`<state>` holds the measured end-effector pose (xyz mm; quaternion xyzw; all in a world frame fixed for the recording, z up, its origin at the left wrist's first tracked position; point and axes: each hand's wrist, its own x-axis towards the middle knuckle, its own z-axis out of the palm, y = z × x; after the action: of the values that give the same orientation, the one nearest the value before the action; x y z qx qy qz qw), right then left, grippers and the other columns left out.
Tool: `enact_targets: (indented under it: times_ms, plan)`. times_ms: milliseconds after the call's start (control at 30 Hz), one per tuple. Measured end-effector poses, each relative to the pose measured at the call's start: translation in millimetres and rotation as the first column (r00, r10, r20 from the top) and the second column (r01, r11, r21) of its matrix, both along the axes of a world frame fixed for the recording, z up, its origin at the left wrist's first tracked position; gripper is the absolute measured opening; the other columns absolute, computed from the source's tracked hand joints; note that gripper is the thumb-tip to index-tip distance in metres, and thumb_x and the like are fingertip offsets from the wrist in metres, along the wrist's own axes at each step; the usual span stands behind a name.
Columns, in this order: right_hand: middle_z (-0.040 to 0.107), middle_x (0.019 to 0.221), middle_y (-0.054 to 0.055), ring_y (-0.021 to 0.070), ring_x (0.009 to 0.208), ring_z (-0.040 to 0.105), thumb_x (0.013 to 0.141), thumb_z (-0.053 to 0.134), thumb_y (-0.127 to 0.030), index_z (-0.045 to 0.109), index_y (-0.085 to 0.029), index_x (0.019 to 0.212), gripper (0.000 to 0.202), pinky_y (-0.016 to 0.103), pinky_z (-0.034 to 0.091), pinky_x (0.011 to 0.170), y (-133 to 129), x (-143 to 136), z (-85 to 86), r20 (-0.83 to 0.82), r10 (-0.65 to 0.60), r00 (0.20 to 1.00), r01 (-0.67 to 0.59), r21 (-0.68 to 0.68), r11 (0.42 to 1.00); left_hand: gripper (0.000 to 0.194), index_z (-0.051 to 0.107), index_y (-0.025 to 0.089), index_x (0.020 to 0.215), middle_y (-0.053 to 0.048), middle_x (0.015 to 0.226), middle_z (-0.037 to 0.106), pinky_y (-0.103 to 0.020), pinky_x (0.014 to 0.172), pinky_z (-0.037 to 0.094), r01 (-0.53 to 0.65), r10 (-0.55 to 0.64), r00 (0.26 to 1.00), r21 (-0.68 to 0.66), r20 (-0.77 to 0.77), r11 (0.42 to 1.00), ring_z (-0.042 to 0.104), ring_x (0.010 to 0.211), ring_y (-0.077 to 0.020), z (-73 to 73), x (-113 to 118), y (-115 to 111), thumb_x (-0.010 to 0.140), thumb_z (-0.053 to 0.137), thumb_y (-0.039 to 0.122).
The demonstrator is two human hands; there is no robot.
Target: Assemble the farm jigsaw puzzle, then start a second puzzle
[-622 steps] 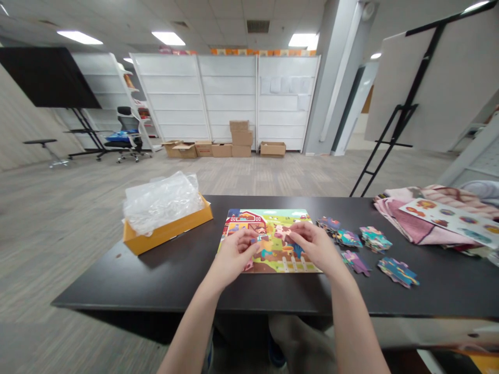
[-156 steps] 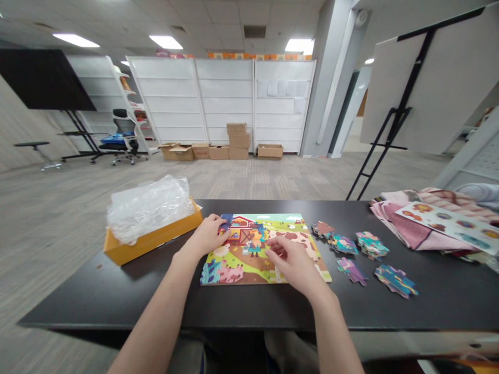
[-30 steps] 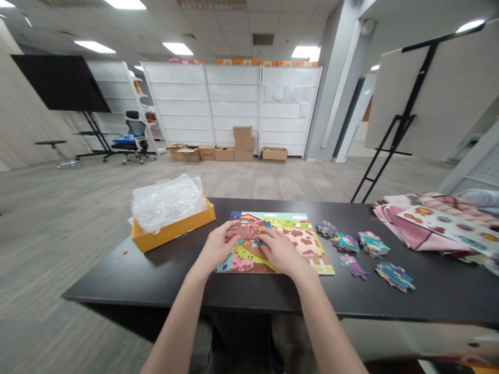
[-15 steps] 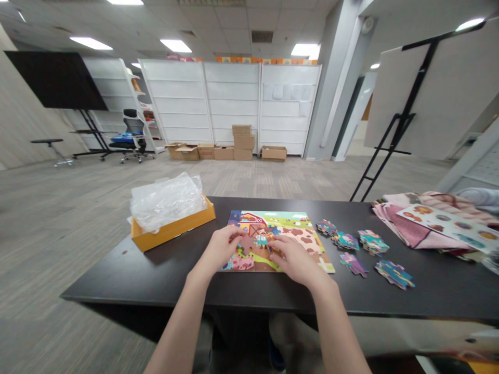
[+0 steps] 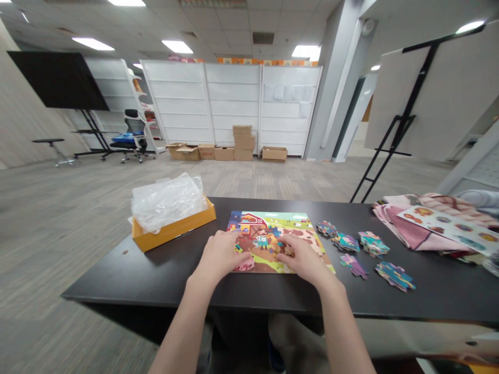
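Note:
A colourful farm-scene jigsaw puzzle, with a red barn, a cow and a pig, lies flat on the black table. Over its left side rests my left hand, thumb and fingers apart around a brown patch of the picture, with no loose piece visible in its grasp. My right hand is on the right part of the puzzle, below the cow. Its fingers are curved and spread from the thumb, and I see nothing held. Both hands cover parts of the picture.
Several small stacks of puzzle pieces lie right of the puzzle. A yellow box holding clear plastic wrap stands at the left. Pink cloth and a printed sheet lie at the right end of the black table.
A brownish puzzle piece pinched in my left hand now appears flat in the puzzle, and the left fingers have spread. My right hand has shifted slightly right.

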<state>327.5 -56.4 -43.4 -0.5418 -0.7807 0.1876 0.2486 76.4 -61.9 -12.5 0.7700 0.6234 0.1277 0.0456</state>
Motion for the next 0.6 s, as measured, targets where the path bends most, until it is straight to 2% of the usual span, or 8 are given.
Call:
enact_targets:
  times_ms: [100, 200, 300, 367, 600]
  plan:
    - [0.070, 0.109, 0.010, 0.0256, 0.103, 0.064, 0.084, 0.068, -0.020, 0.068, -0.019, 0.107, 0.023, 0.035, 0.047, 0.089, 0, -1, -0.1, 0.018, 0.004, 1.000, -0.004, 0.003, 1.000, 0.037, 0.071, 0.021, 0.116, -0.011, 0.111, 0.075, -0.043, 0.086, 0.050, 0.008, -0.007, 1.000, -0.018, 0.019, 1.000, 0.065, 0.107, -0.0348, -2.8, 4, 2, 0.082, 0.070, 0.035]
    - [0.070, 0.106, 0.009, 0.0258, 0.102, 0.064, 0.084, 0.068, -0.020, 0.068, -0.019, 0.105, 0.021, 0.035, 0.046, 0.087, 0, -1, -0.8, 0.027, 0.002, 1.000, -0.003, 0.020, 1.000, 0.032, 0.071, 0.021, 0.113, -0.009, 0.112, 0.075, -0.039, 0.087, 0.050, 0.058, -0.055, 0.990, -0.022, 0.126, 0.998, 0.067, 0.105, -0.0309, -11.9, 2, 9, 0.082, 0.070, 0.031]
    - [0.070, 0.105, 0.009, 0.0260, 0.101, 0.063, 0.084, 0.068, -0.021, 0.067, -0.020, 0.103, 0.019, 0.034, 0.045, 0.086, 1, -1, -1.4, 0.036, 0.006, 0.999, -0.007, 0.033, 0.999, 0.033, 0.070, 0.021, 0.113, -0.007, 0.113, 0.075, -0.035, 0.088, 0.051, 0.128, -0.129, 0.965, 0.018, 0.230, 0.992, 0.069, 0.103, -0.0269, -21.3, -2, 18, 0.081, 0.070, 0.027]
    - [0.069, 0.103, 0.009, 0.0255, 0.100, 0.062, 0.084, 0.068, -0.021, 0.067, -0.020, 0.100, 0.016, 0.034, 0.044, 0.084, 0, -1, -0.8, 0.040, 0.007, 0.999, -0.009, 0.036, 0.999, 0.034, 0.068, 0.020, 0.114, -0.008, 0.113, 0.074, -0.035, 0.088, 0.051, 0.143, -0.153, 0.957, 0.057, 0.247, 0.988, 0.070, 0.102, -0.0262, -25.2, -4, 22, 0.080, 0.070, 0.025]
    - [0.066, 0.103, 0.008, 0.0227, 0.097, 0.060, 0.085, 0.067, -0.018, 0.063, -0.019, 0.095, 0.011, 0.031, 0.043, 0.082, -1, -2, 1.6, 0.037, 0.035, 0.999, -0.037, 0.031, 0.999, 0.016, 0.067, 0.020, 0.095, -0.004, 0.097, 0.074, -0.032, 0.082, 0.050, 0.211, -0.241, 0.932, 0.138, 0.272, 0.968, 0.069, 0.090, -0.0217, -25.9, 2, 33, 0.080, 0.064, 0.016]
